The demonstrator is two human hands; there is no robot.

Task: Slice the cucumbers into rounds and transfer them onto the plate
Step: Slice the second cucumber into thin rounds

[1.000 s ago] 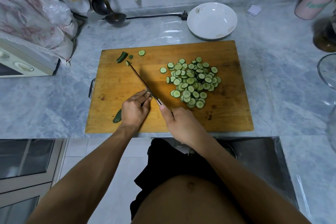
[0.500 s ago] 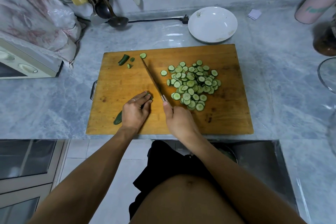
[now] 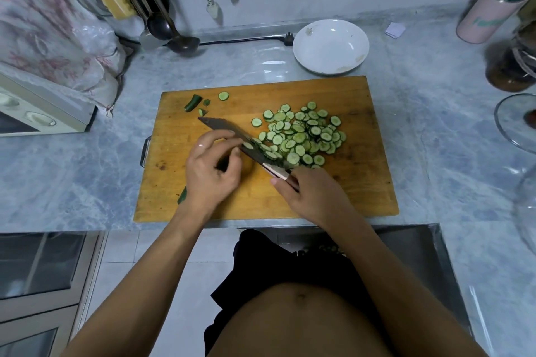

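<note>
A wooden cutting board (image 3: 362, 182) lies on the marble counter. A pile of cucumber rounds (image 3: 307, 133) covers its middle right. My right hand (image 3: 314, 197) grips the handle of a knife (image 3: 232, 133), whose dark blade is tilted flat, pointing up-left, with several rounds lying on it beside the pile. My left hand (image 3: 210, 169) is just left of the blade, its fingertips touching the blade's upper edge. A dark green cucumber end (image 3: 182, 195) pokes out by my left wrist. The empty white plate (image 3: 330, 46) stands behind the board.
Cut-off cucumber tips (image 3: 193, 102) and one stray round (image 3: 223, 95) lie at the board's far left corner. A ladle (image 3: 179, 43) and hanging utensils are at the back left, an oven (image 3: 34, 113) at left, and a pink bottle (image 3: 493, 9) and jars at right.
The knife blade has turned from upright cutting to lying flat with rounds on it. My left hand left the cucumber end, rose and reached to the blade.
</note>
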